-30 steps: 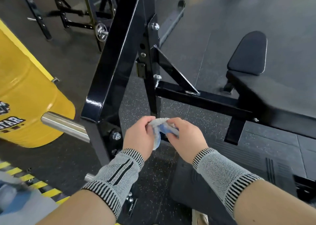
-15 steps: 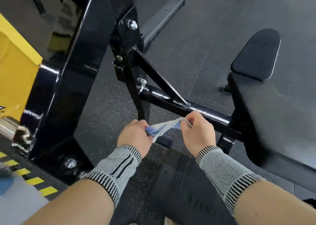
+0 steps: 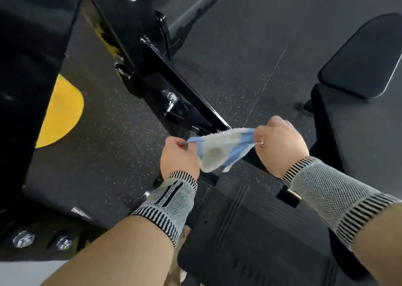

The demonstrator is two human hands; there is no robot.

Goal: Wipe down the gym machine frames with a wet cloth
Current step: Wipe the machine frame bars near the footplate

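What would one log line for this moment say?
left hand: pinches cloth | right hand: pinches cloth | cloth: stretched between hands, over black frame bar | contact with bar: cannot tell

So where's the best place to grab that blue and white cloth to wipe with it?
The cloth hangs stretched between the left hand and right hand, each pinching an end, so the middle sags loose. Probably best to take it by that slack middle, coming from above, bunching it into a pad in the palm before pressing it on the black frame bar.
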